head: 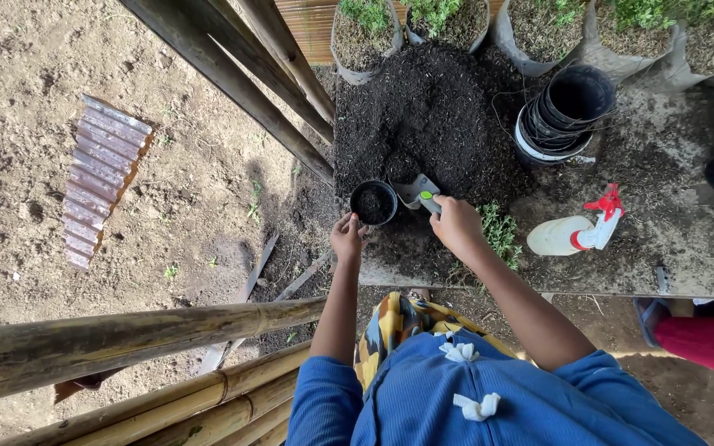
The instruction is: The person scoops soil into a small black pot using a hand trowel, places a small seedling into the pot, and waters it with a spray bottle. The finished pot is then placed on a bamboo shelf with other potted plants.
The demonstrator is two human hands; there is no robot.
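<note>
Two hands at work over one small black pot [373, 202], and it sits at the near left edge of the surface [687, 248], right at the foot of a big heap of dark potting soil [431, 116]. Soil already shows inside the pot. Left hand [346, 235] has its grip pinching the pot's near rim, fingers curled onto it. Right hand [456, 223] has its grip pressed together around the handle of a grey trowel [417, 192] with a green spot on it; the blade lies just beside the pot, touching the soil heap.

Moving outward: a small green plant [499, 233] lies just right of the right wrist. Further right, a white spray bottle [568, 234] with a red trigger lies on its side. Up behind it, a stack of empty black pots [564, 111] lies tipped over. Along the far edge, grow bags [365, 37] with green seedlings. Bamboo poles [126, 339] cross at lower left, a corrugated sheet [101, 177] lies on the bare ground, and another person's red sleeve [704, 340] shows at right.
</note>
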